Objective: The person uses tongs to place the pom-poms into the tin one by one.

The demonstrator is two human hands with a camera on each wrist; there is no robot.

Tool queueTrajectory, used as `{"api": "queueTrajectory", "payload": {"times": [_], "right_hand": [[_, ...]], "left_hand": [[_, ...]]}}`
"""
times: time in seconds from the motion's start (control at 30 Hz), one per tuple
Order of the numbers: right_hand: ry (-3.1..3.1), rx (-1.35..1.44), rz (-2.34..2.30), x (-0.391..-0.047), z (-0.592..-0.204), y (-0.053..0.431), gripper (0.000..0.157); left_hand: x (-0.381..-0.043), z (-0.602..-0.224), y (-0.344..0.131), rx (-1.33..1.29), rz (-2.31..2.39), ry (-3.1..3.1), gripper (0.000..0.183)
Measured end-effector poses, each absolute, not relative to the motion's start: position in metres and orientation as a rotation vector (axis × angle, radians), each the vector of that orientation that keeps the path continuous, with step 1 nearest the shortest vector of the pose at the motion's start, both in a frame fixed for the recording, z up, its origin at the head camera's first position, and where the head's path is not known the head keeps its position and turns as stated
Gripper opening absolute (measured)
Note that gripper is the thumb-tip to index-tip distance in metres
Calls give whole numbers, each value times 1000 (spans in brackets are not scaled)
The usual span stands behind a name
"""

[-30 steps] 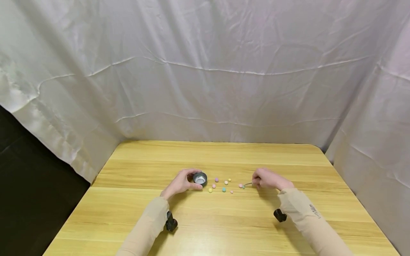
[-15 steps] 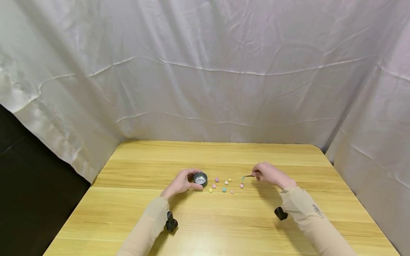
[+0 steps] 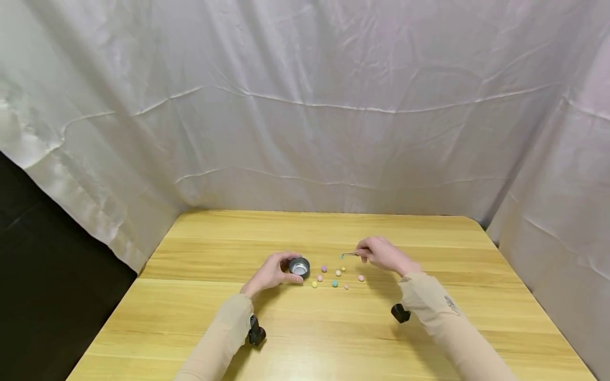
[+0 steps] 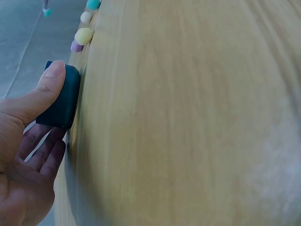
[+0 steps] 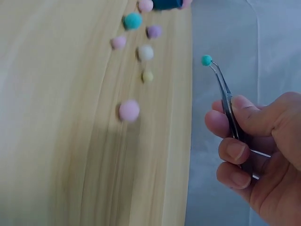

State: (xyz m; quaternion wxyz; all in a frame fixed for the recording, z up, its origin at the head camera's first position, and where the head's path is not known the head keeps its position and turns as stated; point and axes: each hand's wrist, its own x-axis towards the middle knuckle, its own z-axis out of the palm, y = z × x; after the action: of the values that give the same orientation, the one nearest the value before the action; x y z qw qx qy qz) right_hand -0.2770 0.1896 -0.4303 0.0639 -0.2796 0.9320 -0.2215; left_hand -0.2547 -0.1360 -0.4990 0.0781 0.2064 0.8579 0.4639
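My left hand (image 3: 272, 273) holds a small dark round bowl (image 3: 299, 268) on the table, thumb on the near side and fingers around the far side. Its inside looks silvery and bare. In my right hand (image 3: 383, 255) is a pair of bent-tip tweezers (image 5: 227, 99), pinched between thumb and fingers. The tips grip a small teal ball (image 5: 206, 60), raised above the table. Several pastel balls lie right of the bowl, among them a purple ball (image 3: 324, 269), a yellow ball (image 4: 83, 36), a larger teal ball (image 5: 133, 20) and a pink ball (image 5: 129, 110).
The wooden table (image 3: 305, 328) has its far edge against a pale grey curtain (image 3: 305, 132). Curtain also hangs on both sides, with a black area (image 3: 43, 275) at left. Each wrist wears a small black camera (image 3: 257, 333).
My right hand has lifted the small teal ball off the table beside the pink ball and carried it left and away from me. The left hand and bowl stay put.
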Motion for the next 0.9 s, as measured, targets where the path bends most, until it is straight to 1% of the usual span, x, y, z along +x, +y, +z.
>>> {"api": "queueTrajectory", "payload": {"times": [0.67, 0.9], "right_hand": [[2757, -1057, -771, -291, -441, 135, 20], [2720, -1052, -772, -293, -445, 122, 19]], "left_hand": [[-255, -498, -135, 637, 1393, 2565, 63], [-255, -498, -136, 646, 1381, 2573, 63]]}}
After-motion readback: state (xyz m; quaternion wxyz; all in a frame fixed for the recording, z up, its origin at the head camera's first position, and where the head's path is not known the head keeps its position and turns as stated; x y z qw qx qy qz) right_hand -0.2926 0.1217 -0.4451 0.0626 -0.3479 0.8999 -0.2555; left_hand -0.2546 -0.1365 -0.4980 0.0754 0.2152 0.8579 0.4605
